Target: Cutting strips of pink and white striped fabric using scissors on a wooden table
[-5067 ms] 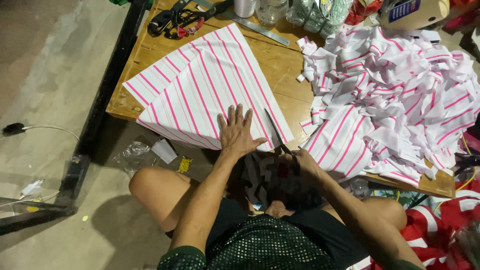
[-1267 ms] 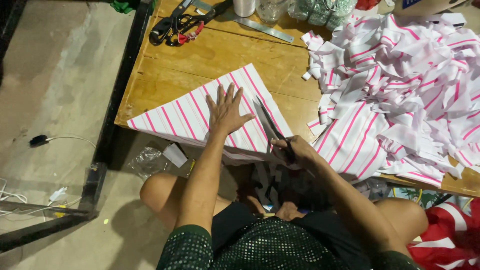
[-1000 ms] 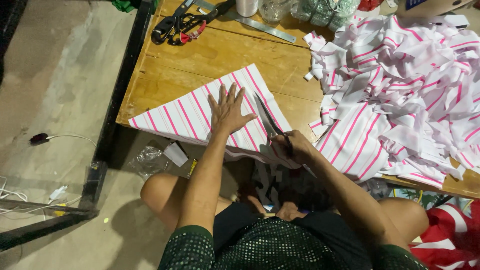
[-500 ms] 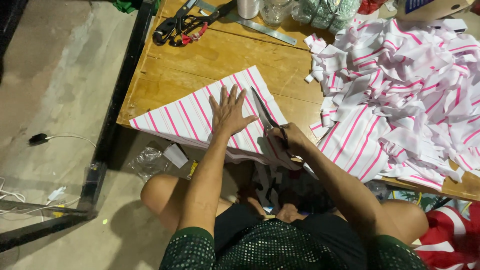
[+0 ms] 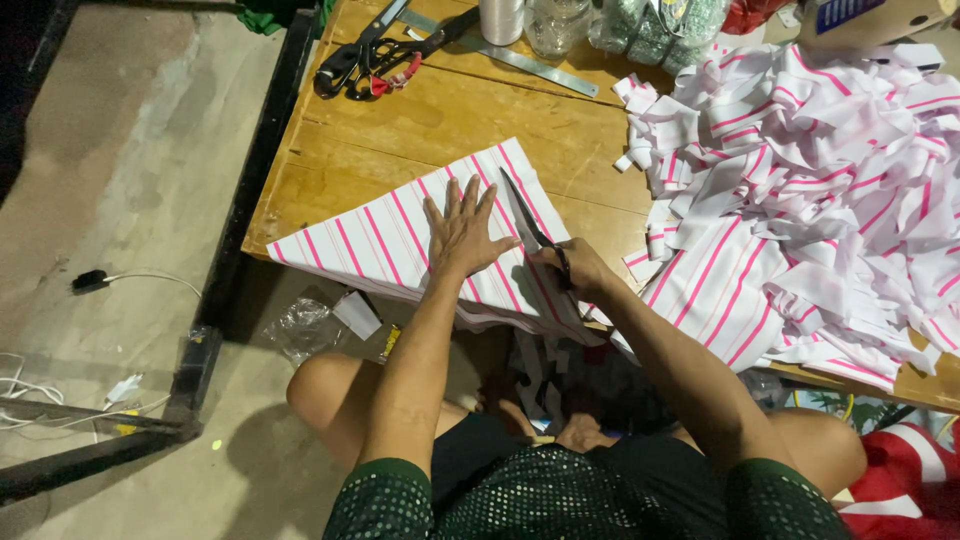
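Far left: concrete floor (image 5: 130,180), dark metal frame (image 5: 255,190) along bench edge, crumpled clear plastic wrap (image 5: 300,325) on floor below.

Wooden bench (image 5: 440,120), bare at left-centre. Spare black-handled scissors (image 5: 365,55) at far edge, metal ruler (image 5: 510,55) just right of them, angled.

Striped fabric (image 5: 400,235), white w/ pink stripes, folded stack, lying at near edge of bench & overhanging toward knees. Long axis running near-left to far-right; stripes crossing it, roughly parallel to blades.

Left hand (image 5: 462,228) flat on fabric, fingers spread, palm pressing down, pinning stack just left of cut line. Holding nothing, only bearing down.

Scissors (image 5: 528,222) touching fabric right beside left hand, blades pointing far-left, tip toward far edge of stack, handles near. Right hand (image 5: 572,268) closed round handles, fingers thru loops; blades look nearly shut, hard to tell for sure. Cut line running near-to-far along right edge of stack, between the two hands. Right hand nearer uncut part; left hand on kept piece.

Right: big heap of cut strips (image 5: 810,190), same pink-striped cloth, piled over right end of bench, touching right edge of stack area. Red cloth (image 5: 900,480) at near right, off bench.
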